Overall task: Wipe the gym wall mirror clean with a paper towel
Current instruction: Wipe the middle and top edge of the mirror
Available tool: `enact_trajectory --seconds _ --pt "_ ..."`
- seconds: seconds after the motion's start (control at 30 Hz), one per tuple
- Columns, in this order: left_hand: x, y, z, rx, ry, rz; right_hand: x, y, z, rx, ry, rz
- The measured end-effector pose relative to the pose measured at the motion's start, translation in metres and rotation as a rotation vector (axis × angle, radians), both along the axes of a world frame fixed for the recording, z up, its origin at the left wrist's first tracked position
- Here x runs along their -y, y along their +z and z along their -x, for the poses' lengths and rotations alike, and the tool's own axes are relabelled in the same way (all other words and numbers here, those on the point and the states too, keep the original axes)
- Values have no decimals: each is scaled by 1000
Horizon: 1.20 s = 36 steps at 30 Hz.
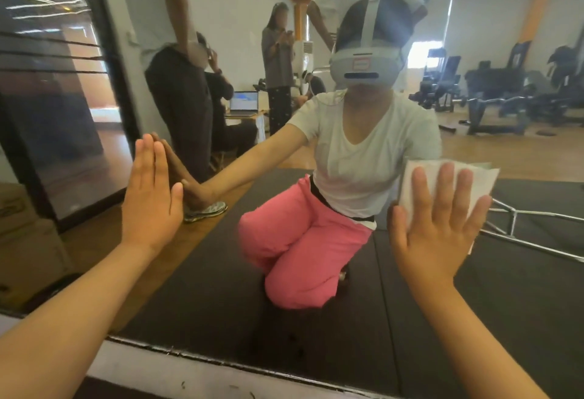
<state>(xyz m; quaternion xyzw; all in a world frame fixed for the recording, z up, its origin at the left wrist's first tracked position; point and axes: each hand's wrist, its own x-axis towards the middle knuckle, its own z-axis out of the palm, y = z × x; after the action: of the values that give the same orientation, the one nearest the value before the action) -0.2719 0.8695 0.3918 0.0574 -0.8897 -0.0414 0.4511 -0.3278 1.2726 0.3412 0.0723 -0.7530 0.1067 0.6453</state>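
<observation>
A person kneeling before a gym wall mirror (pixel 205 310) presses a folded white paper towel (pixel 480 177) flat against the glass with the right grip (pixel 439 234). The fingers are straight and spread across the sheet rather than curled round it. The towel sits at the right of the scene, level with the reflected waist, its upper edge and right corner showing beyond the fingertips.

The left grip (pixel 151 196) (released, holding nothing) lies palm-flat on the mirror well apart to the left. Its fingers are together and pointing up, meeting their own reflection.

The glass shows the wearer of a grey headset (pixel 366 63) in a white T-shirt (pixel 357 158) and pink trousers (pixel 300 240), down on black floor mats (pixel 474 319). Behind, also in reflection, dark weight machines (pixel 505 104) stand on a wooden floor at the right. An open laptop (pixel 243 103) sits on a desk (pixel 241 115) near the middle, beside a standing bystander (pixel 278 60) who looks down at a phone. A pale strip of wall (pixel 189 373) runs under the mirror's lower edge.
</observation>
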Motion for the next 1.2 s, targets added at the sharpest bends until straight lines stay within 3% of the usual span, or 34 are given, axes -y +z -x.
enact_trajectory --seconds 0.2,0.4,0.57,0.7,1.0,1.2 --pt "-9 -7 8 -127 -40 -102 11 -82 -11 71 46 -13" --pt "9 -14 27 -228 -94 -66 15 -149 -16 154 31 -77" --pt "10 -14 33 -275 -103 -59 18 -157 -16 168 5 -66" --pt "14 -18 32 -230 -72 18 22 -126 -15 138 3 -97" --pt "24 -16 27 -201 -142 47 41 68 0 -30 -39 -141" --pt "25 -19 30 -231 -176 23 52 77 1 -51 -72 -65"
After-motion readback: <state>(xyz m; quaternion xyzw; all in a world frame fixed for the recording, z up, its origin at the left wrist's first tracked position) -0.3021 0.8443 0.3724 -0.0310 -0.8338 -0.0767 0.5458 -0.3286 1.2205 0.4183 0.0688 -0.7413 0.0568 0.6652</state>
